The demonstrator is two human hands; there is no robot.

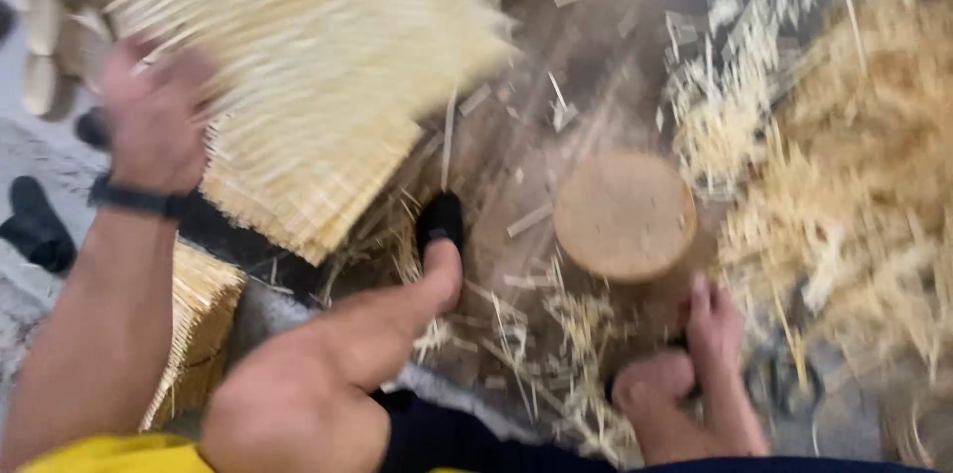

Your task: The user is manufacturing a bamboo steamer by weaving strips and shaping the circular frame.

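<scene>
Nearest to me is my right hand [318, 384], low in the view and just this side of the round wooden block [625, 215], which I take as my landmark. Its thumb points up toward a small black thing [440, 220] just left of the block; the hand looks loosely curled, but with the fingers turned away from the camera I cannot tell whether it grips anything. Just below the block on the right, a bare foot [695, 374] rests on the floor among loose bamboo shavings [566, 334], probably to brace my seated posture close to the block.

Left of the block and a little nearer, a stack of thin bamboo sticks [199, 324] stands on edge, within easy reach of either hand.

Further off, up and left of the block, my left hand [154, 121], with a dark band at the wrist, is clenched on the edge of a flat bamboo mat [298, 46], holding it raised and tilted. The mat is blurred, so it seems to be swinging. A second mat [308, 185] lies beneath it, between the raised one and the block.

Right of the block and beyond it, a heap of pale bamboo waste [844, 175] covers the floor, kept to the side away from the mats.
</scene>
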